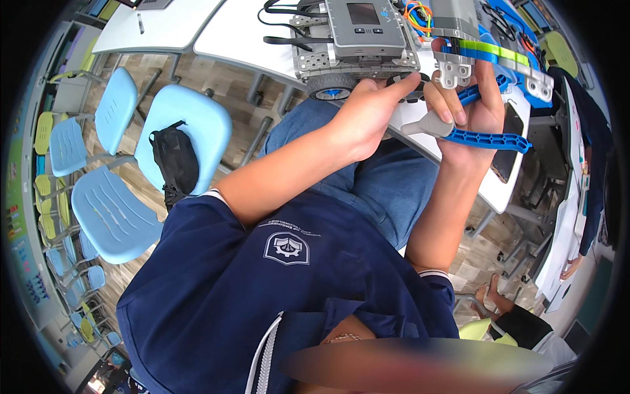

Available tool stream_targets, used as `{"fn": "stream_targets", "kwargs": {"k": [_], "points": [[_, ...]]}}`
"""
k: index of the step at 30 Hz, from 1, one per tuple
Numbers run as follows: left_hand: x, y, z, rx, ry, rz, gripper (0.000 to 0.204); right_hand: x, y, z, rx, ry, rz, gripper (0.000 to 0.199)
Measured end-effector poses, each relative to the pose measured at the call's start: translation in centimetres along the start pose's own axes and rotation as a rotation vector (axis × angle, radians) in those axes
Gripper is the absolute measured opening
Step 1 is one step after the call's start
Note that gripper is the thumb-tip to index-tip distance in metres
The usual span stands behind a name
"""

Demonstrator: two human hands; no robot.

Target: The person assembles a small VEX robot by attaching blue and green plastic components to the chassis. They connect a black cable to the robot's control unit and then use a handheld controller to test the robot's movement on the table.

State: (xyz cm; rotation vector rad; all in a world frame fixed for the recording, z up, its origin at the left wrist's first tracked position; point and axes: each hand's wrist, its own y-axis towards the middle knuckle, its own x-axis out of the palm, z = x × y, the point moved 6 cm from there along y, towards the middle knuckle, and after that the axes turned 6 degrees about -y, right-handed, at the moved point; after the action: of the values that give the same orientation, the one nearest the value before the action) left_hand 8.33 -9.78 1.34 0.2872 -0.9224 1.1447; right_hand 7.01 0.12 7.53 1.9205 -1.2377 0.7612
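Observation:
A wheeled robot built from grey plastic kit parts, with a grey controller box (367, 41) on top, sits at the table edge near me. My left hand (359, 118) is closed at its lower front edge, beside a grey-tyred wheel (330, 87); the thumb lies along a small black part, and the fingers are partly hidden. My right hand (474, 118) is closed around a plier-like plastic tool (489, 140) with blue ribbed handles and a grey head. Above those fingers, a grey bracket (454, 71) and a green-and-blue beam (495, 54) stick out from the robot.
Black cables (289, 26) loop off the robot's left side. A dark tablet-like slab (508, 148) lies on the white table (497, 187) at the right. Light blue chairs (190, 118) stand left, one bearing a black bag (175, 157). Other people are at the far right.

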Motion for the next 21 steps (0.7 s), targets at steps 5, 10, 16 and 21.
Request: {"fn": "stream_targets", "kwargs": {"k": [5,10,16,21], "points": [[-0.2,-1.8,0.9,0.004,0.016,-0.037,0.044,-0.2,0.5,0.9,0.071,-0.015,0.068,0.045],[-0.3,-3.7,1.8,-0.011,0.21,-0.01,0.055,-1.8,0.1,1.4,0.073,-0.012,0.219,0.044],[-1.4,-7.4,4.7,-0.024,0.867,-0.339,0.045,-2.5,0.1,1.0,0.071,0.117,0.016,0.059],[-10.1,-6.9,14.1,0.425,1.321,0.159,0.023,-3.2,-1.2,0.9,0.134,0.206,0.041,0.069]]}}
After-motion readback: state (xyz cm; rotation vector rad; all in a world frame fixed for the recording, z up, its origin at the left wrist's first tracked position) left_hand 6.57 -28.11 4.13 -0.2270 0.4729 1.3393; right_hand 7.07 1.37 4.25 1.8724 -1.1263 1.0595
